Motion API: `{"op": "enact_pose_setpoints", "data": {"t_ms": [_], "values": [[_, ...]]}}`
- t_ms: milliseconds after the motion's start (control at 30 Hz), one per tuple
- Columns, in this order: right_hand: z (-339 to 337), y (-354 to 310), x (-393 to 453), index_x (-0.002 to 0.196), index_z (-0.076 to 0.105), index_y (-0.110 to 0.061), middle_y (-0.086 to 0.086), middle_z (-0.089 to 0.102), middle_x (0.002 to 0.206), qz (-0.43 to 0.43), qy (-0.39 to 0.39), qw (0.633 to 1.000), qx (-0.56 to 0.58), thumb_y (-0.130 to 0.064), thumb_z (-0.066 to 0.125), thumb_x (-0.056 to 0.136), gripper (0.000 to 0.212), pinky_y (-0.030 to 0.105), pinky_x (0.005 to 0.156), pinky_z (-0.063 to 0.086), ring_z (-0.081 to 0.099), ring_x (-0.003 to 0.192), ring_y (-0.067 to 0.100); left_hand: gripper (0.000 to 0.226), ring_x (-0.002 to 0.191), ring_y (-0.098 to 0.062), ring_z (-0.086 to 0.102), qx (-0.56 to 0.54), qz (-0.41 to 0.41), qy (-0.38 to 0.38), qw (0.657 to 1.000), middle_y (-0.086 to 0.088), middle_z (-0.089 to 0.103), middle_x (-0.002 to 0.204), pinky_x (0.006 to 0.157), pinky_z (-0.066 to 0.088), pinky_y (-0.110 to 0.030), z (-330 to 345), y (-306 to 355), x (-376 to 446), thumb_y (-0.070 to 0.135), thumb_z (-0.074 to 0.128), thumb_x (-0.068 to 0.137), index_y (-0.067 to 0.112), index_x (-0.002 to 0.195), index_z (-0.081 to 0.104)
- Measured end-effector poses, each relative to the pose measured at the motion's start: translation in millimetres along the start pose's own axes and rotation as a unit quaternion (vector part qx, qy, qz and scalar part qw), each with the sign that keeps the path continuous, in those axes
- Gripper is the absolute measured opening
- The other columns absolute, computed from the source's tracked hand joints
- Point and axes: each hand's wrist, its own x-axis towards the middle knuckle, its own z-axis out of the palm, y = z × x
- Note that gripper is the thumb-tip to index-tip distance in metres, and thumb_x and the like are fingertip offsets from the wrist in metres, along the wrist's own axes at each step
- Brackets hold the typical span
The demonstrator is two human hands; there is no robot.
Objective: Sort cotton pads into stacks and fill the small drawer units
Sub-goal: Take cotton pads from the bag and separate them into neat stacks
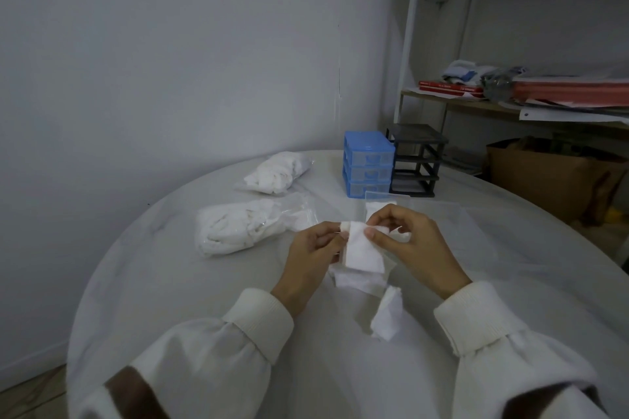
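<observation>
On the round white table (177,286) stand my blue drawer unit (368,164) and the black one (416,160), side by side. Above the table's middle, my left hand (311,257) and right hand (413,245) both pinch a cotton pad stack (363,250).
</observation>
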Motion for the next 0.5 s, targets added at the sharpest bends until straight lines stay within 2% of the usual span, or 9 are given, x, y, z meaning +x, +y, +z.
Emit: {"op": "enact_pose_setpoints", "data": {"t_ms": [100, 267, 367, 500], "values": [[-0.5, -1.0, -0.5, 0.077, 0.063, -0.028, -0.011, 0.065, 0.080, -0.004, 0.004, 1.000, -0.009, -0.015, 0.071, 0.080, 0.015, 0.003, 0.071, 0.036, 0.058, 0.077, 0.002, 0.016, 0.075, -0.007, 0.066, -0.018, 0.002, -0.017, 1.000, 0.001, 0.071, 0.080, 0.072, 0.054, -0.019, 0.9, 1.4, -1.5, 0.004, 0.054, 0.092, 0.013, 0.093, 0.068], [0.5, -2.7, -1.1, 0.077, 0.062, -0.024, -0.011, 0.064, 0.078, -0.017, 0.011, 1.000, -0.009, -0.012, 0.072, 0.079, 0.016, 0.002, 0.069, 0.037, 0.055, 0.074, -0.003, 0.017, 0.076, -0.009, 0.066, -0.045, -0.008, -0.042, 0.998, 0.001, 0.070, 0.082, 0.069, 0.053, -0.019, 1.7, 4.1, -3.7, 0.012, 0.051, 0.095, 0.008, 0.098, 0.067], [2.2, -2.9, -1.9, 0.076, 0.062, -0.020, -0.009, 0.063, 0.076, -0.028, 0.022, 0.999, -0.017, -0.010, 0.072, 0.078, 0.015, 0.002, 0.066, 0.038, 0.053, 0.070, -0.006, 0.015, 0.079, -0.011, 0.068, -0.063, -0.018, -0.058, 0.996, -0.001, 0.072, 0.085, 0.070, 0.055, -0.022, 2.5, 5.7, -5.1, 0.018, 0.060, 0.087, 0.010, 0.096, 0.069], [6.6, 0.0, -1.9, 0.075, 0.059, -0.027, -0.009, 0.060, 0.081, -0.032, 0.031, 0.998, -0.035, -0.014, 0.073, 0.078, 0.020, 0.001, 0.067, 0.037, 0.052, 0.076, -0.008, 0.017, 0.085, -0.019, 0.069, -0.041, -0.012, -0.044, 0.998, -0.009, 0.072, 0.093, 0.074, 0.056, -0.025, 1.6, 1.9, -2.8, 0.006, 0.069, 0.080, 0.009, 0.096, 0.067]]}}
